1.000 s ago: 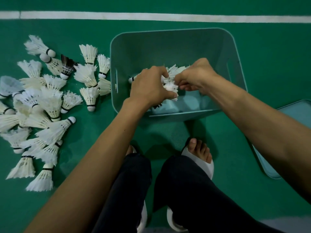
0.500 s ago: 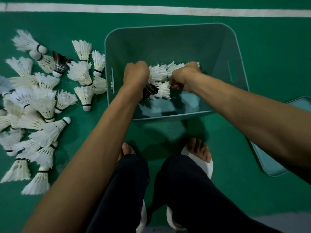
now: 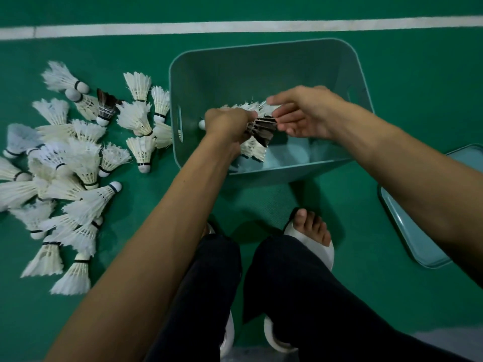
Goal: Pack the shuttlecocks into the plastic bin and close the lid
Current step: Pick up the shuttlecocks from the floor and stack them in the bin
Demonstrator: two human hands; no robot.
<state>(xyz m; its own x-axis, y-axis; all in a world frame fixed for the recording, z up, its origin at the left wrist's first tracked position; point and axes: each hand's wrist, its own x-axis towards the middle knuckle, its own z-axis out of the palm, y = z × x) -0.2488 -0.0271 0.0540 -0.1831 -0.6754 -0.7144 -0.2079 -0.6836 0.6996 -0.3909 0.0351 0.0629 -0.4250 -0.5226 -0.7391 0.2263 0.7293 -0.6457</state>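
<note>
A teal plastic bin (image 3: 261, 50) stands open on the green court floor. Both hands are inside it. My left hand (image 3: 226, 124) grips a bunch of shuttlecocks (image 3: 257, 129), white ones and a dark-feathered one, low in the bin. My right hand (image 3: 300, 111) hovers at the bunch's feather ends with its fingers loosened and spread, touching the feathers. Several more white shuttlecocks (image 3: 78, 163) and one dark one (image 3: 105, 107) lie scattered on the floor left of the bin. The teal lid (image 3: 418, 231) lies flat on the floor at the right, partly behind my right forearm.
A white court line (image 3: 235, 27) runs across the floor behind the bin. My legs in dark trousers and my feet in white slippers (image 3: 313, 239) are just in front of the bin.
My right hand has opened and lifted off the bunch, which it was gripping before. My left hand keeps its hold and the bunch sits lower in the bin.
</note>
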